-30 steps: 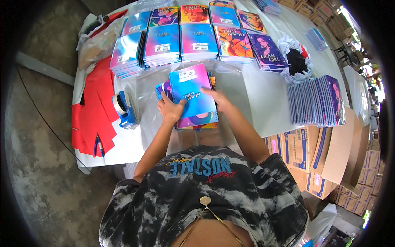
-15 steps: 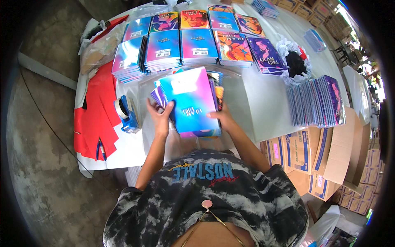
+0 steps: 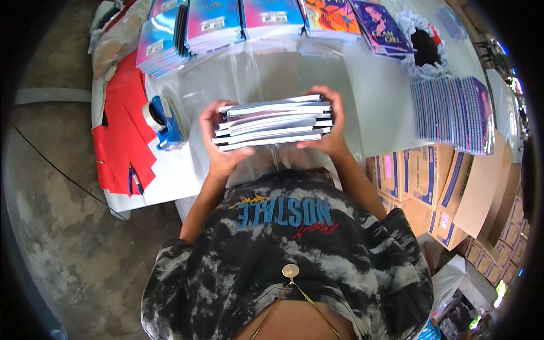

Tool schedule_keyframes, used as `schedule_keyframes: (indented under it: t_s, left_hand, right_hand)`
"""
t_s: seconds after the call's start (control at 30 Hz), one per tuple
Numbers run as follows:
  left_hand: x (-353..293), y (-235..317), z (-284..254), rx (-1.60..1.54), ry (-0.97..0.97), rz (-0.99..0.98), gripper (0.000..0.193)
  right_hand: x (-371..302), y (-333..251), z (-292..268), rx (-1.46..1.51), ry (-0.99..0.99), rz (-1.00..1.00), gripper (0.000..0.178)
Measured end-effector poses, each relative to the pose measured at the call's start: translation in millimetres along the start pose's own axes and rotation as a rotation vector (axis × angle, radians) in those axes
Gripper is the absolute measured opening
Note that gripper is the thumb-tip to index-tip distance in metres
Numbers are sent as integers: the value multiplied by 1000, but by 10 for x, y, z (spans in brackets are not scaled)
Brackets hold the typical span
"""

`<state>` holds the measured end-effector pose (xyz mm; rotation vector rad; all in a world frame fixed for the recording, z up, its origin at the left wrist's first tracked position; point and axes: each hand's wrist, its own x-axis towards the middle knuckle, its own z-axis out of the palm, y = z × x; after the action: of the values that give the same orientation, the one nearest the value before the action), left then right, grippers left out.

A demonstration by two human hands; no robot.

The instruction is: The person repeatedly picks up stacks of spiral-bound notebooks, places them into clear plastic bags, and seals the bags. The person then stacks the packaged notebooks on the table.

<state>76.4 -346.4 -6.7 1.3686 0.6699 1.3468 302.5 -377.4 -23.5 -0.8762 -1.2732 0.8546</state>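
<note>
A handful of notebooks (image 3: 273, 124) is held upright between my two hands, over the near part of the table. Their white page edges face up toward me, and the covers are mostly hidden. My left hand (image 3: 218, 139) grips the left end of the stack, its thumb along the near side. My right hand (image 3: 331, 124) clasps the right end, fingers over the far side and thumb on the near side. Beneath the stack lies a clear plastic sheet (image 3: 195, 96) on the white table.
Stacked notebooks with blue-pink (image 3: 272, 20), orange (image 3: 333, 18) and purple covers (image 3: 381, 25) line the far side. A spiral-bound row (image 3: 450, 113) stands at right, above cardboard boxes (image 3: 416, 175). At left are a blue tape dispenser (image 3: 169, 123), red sheets (image 3: 122, 113) and pens (image 3: 135, 180).
The notebooks have been turned from cover-up to standing on edge, page edges now upward. Both hands have shifted to the stack's ends. The view has tilted nearer to my body.
</note>
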Motion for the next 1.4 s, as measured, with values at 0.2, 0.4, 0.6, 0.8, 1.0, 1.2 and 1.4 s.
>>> schedule_keyframes:
  t_s: [0.2,0.4,0.6,0.8,1.0,1.2,1.4]
  left_hand:
    - [-183,-512,-128,135,-117,-157,125]
    - [113,-291,15,2,33,-129,116]
    - [59,-184,40,-50,17,-31,110]
    - [-125,-404,75,28,31,9,101]
    - [-232,-544,142,38,120,214,83]
    - [-632,-1500,-501,926,-415,204,63]
    - [-304,-455,-320,547,-130,-387,56]
  right_hand:
    - [-120,304,32,158,12,67,107]
    - [-38,291,59,124,49,180,97]
    - [117,188,-22,170,33,-70,113]
    - [29,154,65,31,88,122,114]
    - [-107,322,85,118,144,44,109]
    - [-501,948,-130,-265,-149,225,79]
    - [-87,291,134,-448,-28,403,60]
